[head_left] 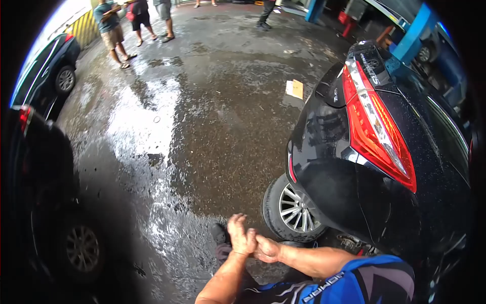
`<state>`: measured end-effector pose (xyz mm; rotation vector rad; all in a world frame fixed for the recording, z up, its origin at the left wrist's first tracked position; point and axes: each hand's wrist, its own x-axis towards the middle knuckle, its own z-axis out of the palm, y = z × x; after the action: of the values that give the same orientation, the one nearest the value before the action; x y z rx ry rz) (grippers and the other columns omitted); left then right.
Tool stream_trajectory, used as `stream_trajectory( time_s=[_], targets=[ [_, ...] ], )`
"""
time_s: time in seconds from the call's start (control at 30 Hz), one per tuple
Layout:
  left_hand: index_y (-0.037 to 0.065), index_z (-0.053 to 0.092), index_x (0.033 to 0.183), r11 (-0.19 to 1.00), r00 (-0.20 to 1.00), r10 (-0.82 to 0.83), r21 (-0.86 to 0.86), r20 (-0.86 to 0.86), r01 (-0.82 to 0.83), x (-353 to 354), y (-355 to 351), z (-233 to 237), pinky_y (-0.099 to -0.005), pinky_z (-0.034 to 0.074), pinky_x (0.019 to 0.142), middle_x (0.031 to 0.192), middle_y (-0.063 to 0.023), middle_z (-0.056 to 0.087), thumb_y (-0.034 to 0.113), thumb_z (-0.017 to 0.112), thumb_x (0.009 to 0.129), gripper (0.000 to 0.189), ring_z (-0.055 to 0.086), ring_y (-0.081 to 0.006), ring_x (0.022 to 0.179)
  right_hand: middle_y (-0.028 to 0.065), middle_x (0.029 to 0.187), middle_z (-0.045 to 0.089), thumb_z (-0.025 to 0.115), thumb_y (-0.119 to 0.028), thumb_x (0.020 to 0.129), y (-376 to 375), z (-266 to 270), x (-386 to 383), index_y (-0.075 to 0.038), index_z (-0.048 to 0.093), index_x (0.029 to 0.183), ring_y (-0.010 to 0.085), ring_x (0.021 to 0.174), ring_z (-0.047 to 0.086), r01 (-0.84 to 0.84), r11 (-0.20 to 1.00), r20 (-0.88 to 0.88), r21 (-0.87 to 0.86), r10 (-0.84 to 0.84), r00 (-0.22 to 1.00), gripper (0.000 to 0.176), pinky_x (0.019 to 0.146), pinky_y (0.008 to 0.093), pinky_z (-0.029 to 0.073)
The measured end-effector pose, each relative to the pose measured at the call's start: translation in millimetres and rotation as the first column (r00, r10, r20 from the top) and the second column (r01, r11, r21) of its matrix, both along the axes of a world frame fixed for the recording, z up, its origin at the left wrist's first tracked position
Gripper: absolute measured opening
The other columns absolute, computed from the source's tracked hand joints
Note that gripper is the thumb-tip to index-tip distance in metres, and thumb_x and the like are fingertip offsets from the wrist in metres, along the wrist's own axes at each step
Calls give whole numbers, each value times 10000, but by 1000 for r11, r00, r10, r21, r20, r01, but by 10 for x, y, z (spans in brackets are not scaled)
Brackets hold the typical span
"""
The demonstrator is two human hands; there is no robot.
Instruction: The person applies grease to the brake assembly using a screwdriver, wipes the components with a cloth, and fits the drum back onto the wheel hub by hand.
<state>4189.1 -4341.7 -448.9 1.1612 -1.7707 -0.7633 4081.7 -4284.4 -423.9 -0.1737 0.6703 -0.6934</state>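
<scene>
My left hand (240, 235) is raised in front of my body, its fingers stretched out and the thumb apart. Against its palm side, near the wrist, my right hand (267, 249) presses from the right. The right hand's fingers are mostly hidden behind the left. No object shows in either hand. Just beyond them is a wheel (296, 210) with a silver multi-spoke rim, beside the rear corner of a black car (329, 187). The car's red and clear tail light (377, 129) rises above it. A dark shoe (219, 233) shows left of my hands.
Wet concrete floor (223, 167) stretches ahead, with a yellowish piece of card (294, 89) on it. Dark cars stand on the left, one with a silver wheel (82, 248). Several people (111, 30) stand at the back. A blue post (412, 33) rises behind the black car.
</scene>
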Motion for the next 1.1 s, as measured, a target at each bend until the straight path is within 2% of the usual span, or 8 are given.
stream_trajectory(
  time_s=[0.1, 0.17, 0.23, 0.3, 0.4, 0.57, 0.77, 1.1],
  targets=[
    [-20, 527, 1182, 991, 988, 131, 5, 76, -132, 685, -724, 331, -516, 335, 1005, 1204, -240, 510, 481, 469, 901, 577, 456, -415, 1151, 98, 1517, 317, 266, -643, 962, -817, 224, 474, -81, 290, 1481, 234, 1396, 284, -149, 988, 93, -35, 152, 984, 765, 1152, 425, 190],
    [-25, 518, 1196, 975, 972, 217, 23, 90, -220, 1102, -1103, 407, -505, 337, 1003, 1196, -238, 509, 496, 435, 926, 592, 461, -406, 1142, 92, 1364, 504, 343, -634, 954, -1340, 394, 671, -65, 439, 1378, 187, 1287, 428, -287, 954, -23, -81, 286, 958, 716, 1108, 366, 288],
    [-30, 510, 1208, 967, 963, 238, 61, 126, -247, 1308, -1470, 583, -492, 341, 1002, 1198, -235, 510, 492, 421, 943, 592, 465, -402, 1136, 124, 1375, 510, 392, -512, 995, -1808, 706, 597, 1, 480, 1335, 193, 1283, 449, -350, 831, -162, -433, 311, 937, 622, 1084, 341, 328],
    [-32, 524, 1189, 962, 933, 210, 107, 292, -250, 1446, -1858, 570, -465, 380, 974, 1157, -224, 540, 361, 546, 929, 472, 501, -385, 1096, 66, 1056, 669, 534, -456, 960, -2211, 872, 455, -28, 604, 1186, 150, 1095, 577, -373, 766, -302, -524, 243, 922, 489, 999, 303, 421],
    [-33, 556, 1129, 926, 892, 114, 278, 438, -255, 1311, -2492, 689, -434, 445, 898, 1060, -205, 594, 274, 646, 877, 407, 565, -365, 1009, 85, 1046, 687, 622, -331, 932, -2780, 1028, -35, -21, 633, 1121, 165, 998, 626, -451, 758, -623, -471, 77, 779, 363, 905, 314, 486],
    [-33, 614, 1066, 932, 889, -91, 353, 448, -83, 798, -3641, 525, -415, 496, 836, 987, -207, 653, 197, 660, 857, 314, 631, -357, 916, 98, 935, 701, 692, -197, 855, -3575, 51, -1375, -19, 674, 977, 181, 876, 655, -96, 913, -816, -397, -303, 492, 216, 796, 314, 519],
    [-20, 660, 999, 852, 814, -124, 482, 568, -206, 76, -5063, -11, -418, 506, 809, 927, -196, 665, 133, 627, 846, 220, 643, -342, 873, 120, 843, 680, 691, -110, 801, -4833, -1423, -2830, -34, 684, 826, 249, 822, 656, 84, 972, -976, -218, -214, -45, 80, 762, 349, 508],
    [84, 670, 1018, 797, 524, -600, 505, 605, 331, -2989, -7638, -1123, -462, 504, 832, 990, -177, 644, 207, 583, 846, 228, 628, -386, 925, 91, 951, 640, 679, -222, 848, -5911, -1497, -3718, -32, 673, 954, 214, 889, 613, 383, 920, -964, -82, -171, 204, 218, 795, 354, 479]
  ],
)
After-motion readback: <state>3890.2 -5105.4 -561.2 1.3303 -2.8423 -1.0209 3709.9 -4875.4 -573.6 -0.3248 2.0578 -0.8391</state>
